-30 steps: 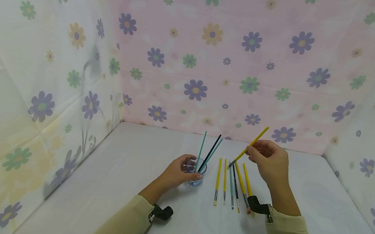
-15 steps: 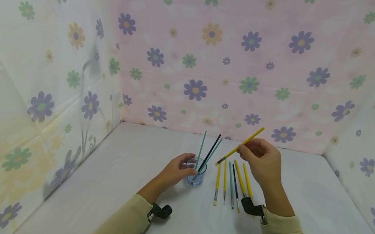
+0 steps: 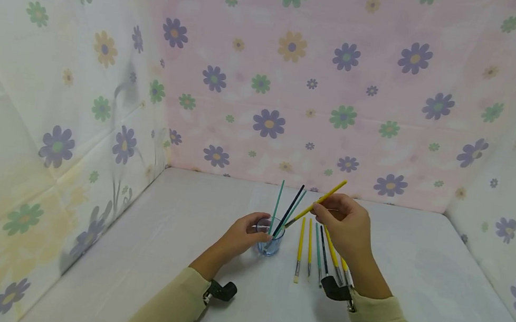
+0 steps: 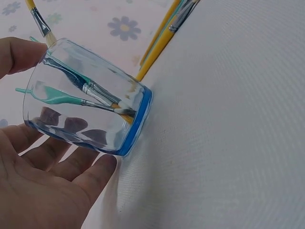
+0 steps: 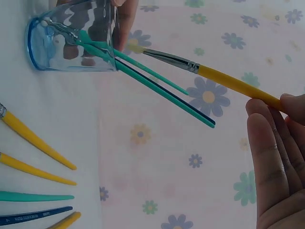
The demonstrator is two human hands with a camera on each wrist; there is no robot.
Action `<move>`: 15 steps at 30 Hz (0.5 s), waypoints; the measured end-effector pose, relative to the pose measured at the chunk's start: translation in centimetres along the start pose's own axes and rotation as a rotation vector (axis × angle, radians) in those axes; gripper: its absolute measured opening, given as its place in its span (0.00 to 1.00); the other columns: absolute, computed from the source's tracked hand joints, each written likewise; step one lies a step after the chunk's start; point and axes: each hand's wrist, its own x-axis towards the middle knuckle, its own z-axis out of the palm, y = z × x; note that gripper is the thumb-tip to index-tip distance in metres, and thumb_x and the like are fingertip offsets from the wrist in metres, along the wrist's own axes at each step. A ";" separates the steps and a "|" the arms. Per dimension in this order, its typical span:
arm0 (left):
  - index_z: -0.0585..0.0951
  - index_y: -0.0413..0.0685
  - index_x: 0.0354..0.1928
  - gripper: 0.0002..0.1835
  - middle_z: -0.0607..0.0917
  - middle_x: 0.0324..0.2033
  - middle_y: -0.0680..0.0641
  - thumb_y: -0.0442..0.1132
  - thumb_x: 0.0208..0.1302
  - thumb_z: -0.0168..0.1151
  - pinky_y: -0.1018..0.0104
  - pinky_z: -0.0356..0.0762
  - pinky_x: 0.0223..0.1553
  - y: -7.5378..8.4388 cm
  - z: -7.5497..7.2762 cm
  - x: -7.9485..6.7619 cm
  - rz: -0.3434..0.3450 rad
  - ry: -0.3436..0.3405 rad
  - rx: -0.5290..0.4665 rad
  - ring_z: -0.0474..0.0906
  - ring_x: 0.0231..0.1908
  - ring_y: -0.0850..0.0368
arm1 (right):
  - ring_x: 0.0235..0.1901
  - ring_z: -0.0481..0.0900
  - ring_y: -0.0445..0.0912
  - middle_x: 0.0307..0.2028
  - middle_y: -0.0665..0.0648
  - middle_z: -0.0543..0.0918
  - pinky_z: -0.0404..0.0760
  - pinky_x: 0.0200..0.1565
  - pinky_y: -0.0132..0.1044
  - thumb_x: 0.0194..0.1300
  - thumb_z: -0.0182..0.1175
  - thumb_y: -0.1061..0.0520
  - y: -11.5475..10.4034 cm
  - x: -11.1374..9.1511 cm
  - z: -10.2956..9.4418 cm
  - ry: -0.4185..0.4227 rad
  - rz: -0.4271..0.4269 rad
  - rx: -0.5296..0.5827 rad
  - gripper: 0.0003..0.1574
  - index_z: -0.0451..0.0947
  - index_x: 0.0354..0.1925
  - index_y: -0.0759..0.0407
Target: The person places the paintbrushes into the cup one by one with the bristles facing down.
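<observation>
Risk: the yellow paintbrush (image 3: 317, 204), pinched between thumb and fingertips of the right hand (image 3: 343, 226), hangs tilted with its bristle end low and just beside the rim of the glass cup (image 3: 270, 238). A shallow angle could likely catch the tip on the three handles leaning out of the cup, namely two teal brushes (image 5: 143, 71) and one dark blue brush (image 3: 291, 210), or on the rim itself. Either contact could tip the cup.

Restraint: the left hand (image 3: 242, 236) wraps loosely round the cup, thumb on one wall and fingers curled behind the other, which should limit tipping.

Item, held brush: slim yellow handle, silver ferrule (image 5: 171, 58), small pale pointed tip; the tip sits in air near the cup mouth, not inside it.

Item, cup: clear glass with a blue base (image 4: 138, 121), standing on the white table (image 3: 156, 255); bristle ends of the inserted brushes rest at the bottom.

Item, loose brushes (image 3: 312, 247): a row of yellow, teal and dark blue ones lying side by side on the table beside the cup, partly under the right forearm.
</observation>
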 end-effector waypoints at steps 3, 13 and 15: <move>0.73 0.57 0.71 0.32 0.81 0.64 0.49 0.47 0.67 0.70 0.45 0.74 0.69 0.0 0.0 0.0 -0.008 0.005 0.003 0.79 0.64 0.49 | 0.39 0.91 0.46 0.43 0.55 0.90 0.89 0.42 0.32 0.68 0.70 0.48 0.2 -0.1 0.5 -0.015 0.005 -0.009 0.16 0.83 0.48 0.55; 0.74 0.57 0.70 0.31 0.82 0.63 0.49 0.48 0.66 0.70 0.45 0.74 0.68 0.3 0.0 -0.2 -0.014 0.010 0.011 0.79 0.63 0.49 | 0.40 0.91 0.46 0.42 0.54 0.90 0.89 0.42 0.33 0.69 0.70 0.49 0.8 -0.3 1.8 -0.066 0.052 -0.040 0.14 0.83 0.48 0.54; 0.74 0.57 0.70 0.31 0.82 0.64 0.49 0.48 0.66 0.70 0.45 0.74 0.68 0.3 0.0 -0.2 -0.013 0.010 0.010 0.80 0.63 0.49 | 0.41 0.91 0.48 0.42 0.53 0.90 0.89 0.42 0.33 0.69 0.70 0.49 0.9 -0.4 2.2 -0.077 0.064 -0.055 0.14 0.83 0.48 0.53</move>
